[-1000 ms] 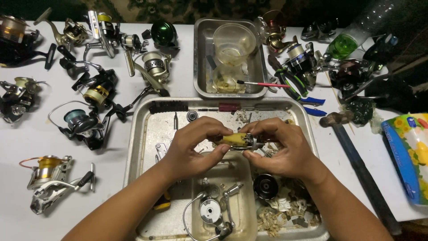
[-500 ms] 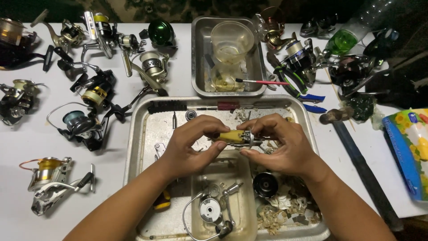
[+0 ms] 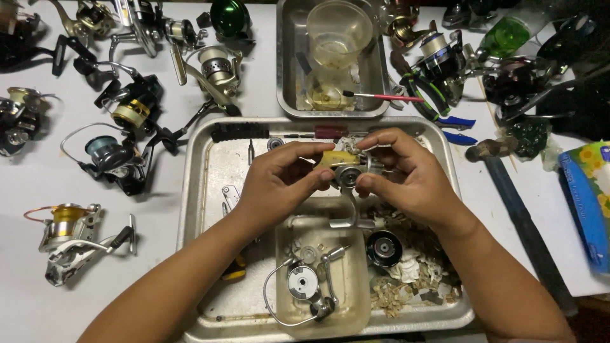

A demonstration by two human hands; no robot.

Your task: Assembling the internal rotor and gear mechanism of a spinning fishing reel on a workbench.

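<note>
Both of my hands hold a small silver and yellow fishing reel body (image 3: pixel 344 166) above a large metal tray (image 3: pixel 202 166). My left hand (image 3: pixel 279 181) grips its yellow end from the left. My right hand (image 3: pixel 406 174) pinches the silver part from the right, and the reel's foot (image 3: pixel 346 213) hangs down between the hands. Below them, a small plastic tub (image 3: pixel 356 298) in the tray holds a silver rotor with a wire bail (image 3: pixel 304 286). A black spool (image 3: pixel 383 248) lies beside the tub.
Several fishing reels (image 3: pixel 121 136) lie on the white table at left and at the top right. A smaller metal tray (image 3: pixel 289 70) with a clear plastic cup (image 3: pixel 338 32) and a red-handled brush (image 3: pixel 387 97) stands behind. A hammer (image 3: pixel 508 190) and a blue packet (image 3: pixel 588 197) lie right. Paper scraps (image 3: pixel 413 279) litter the big tray.
My hands have shifted the reel body slightly up and turned it a little between the fingers; the grip stays the same.
</note>
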